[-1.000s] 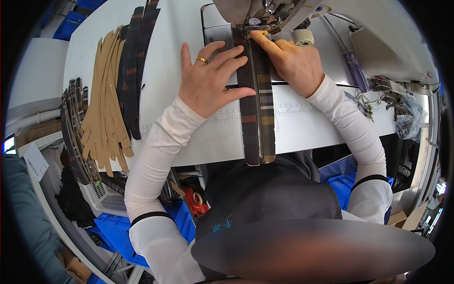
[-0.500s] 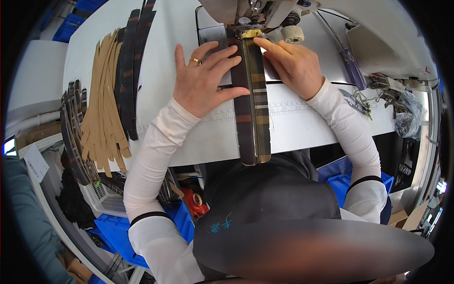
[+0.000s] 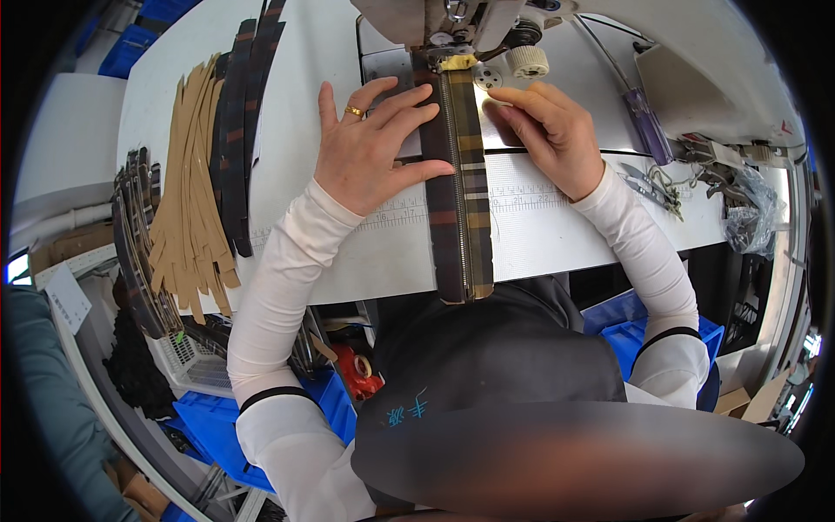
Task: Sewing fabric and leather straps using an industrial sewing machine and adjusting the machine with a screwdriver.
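A dark plaid fabric strip [image 3: 470,209] with a metal zipper down its middle runs from the table's front edge up under the sewing machine [image 3: 457,30], by a yellow piece [image 3: 457,63] at the foot. My left hand [image 3: 374,148] lies with fingers spread, fingertips and thumb on the strip's left side. My right hand [image 3: 552,130] is right of the strip, index finger and thumb drawn together; what is between them, if anything, is too small to tell.
Tan strips [image 3: 187,200] and dark plaid strips [image 3: 243,130] lie at the left. A purple-handled screwdriver [image 3: 648,126], metal scissors [image 3: 644,183] and a clear bag [image 3: 752,217] sit at the right. Blue bins [image 3: 209,422] are below the white table [image 3: 544,239].
My right hand has drawn back from the yellow piece, down and to the right. My left hand and the strip have shifted slightly left.
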Motion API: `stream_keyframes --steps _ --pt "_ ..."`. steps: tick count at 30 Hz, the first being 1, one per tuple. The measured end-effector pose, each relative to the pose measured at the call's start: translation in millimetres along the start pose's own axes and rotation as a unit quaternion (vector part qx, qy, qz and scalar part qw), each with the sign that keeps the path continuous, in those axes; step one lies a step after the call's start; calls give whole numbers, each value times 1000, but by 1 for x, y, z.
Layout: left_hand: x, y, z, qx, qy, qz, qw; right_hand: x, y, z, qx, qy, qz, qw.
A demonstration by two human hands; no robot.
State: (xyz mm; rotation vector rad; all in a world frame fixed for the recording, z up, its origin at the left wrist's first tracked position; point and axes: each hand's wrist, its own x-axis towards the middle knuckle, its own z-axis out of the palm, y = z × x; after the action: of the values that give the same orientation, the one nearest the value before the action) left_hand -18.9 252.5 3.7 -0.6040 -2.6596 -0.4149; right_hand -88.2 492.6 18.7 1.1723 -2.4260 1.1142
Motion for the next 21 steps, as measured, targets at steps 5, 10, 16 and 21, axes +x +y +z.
stream_keyframes --steps 5,10,16,21 --pt "1 -1 0 -3 15 9 1000 -5 4 -11 -83 9 -31 996" --pt "1 -1 0 2 12 12 1000 -36 24 -83 -297 86 50 950" --pt "3 -4 6 24 41 23 999 -69 61 -113 -418 15 117 901" --pt "18 12 -9 43 59 44 996 -49 43 -111 -421 7 85 903"
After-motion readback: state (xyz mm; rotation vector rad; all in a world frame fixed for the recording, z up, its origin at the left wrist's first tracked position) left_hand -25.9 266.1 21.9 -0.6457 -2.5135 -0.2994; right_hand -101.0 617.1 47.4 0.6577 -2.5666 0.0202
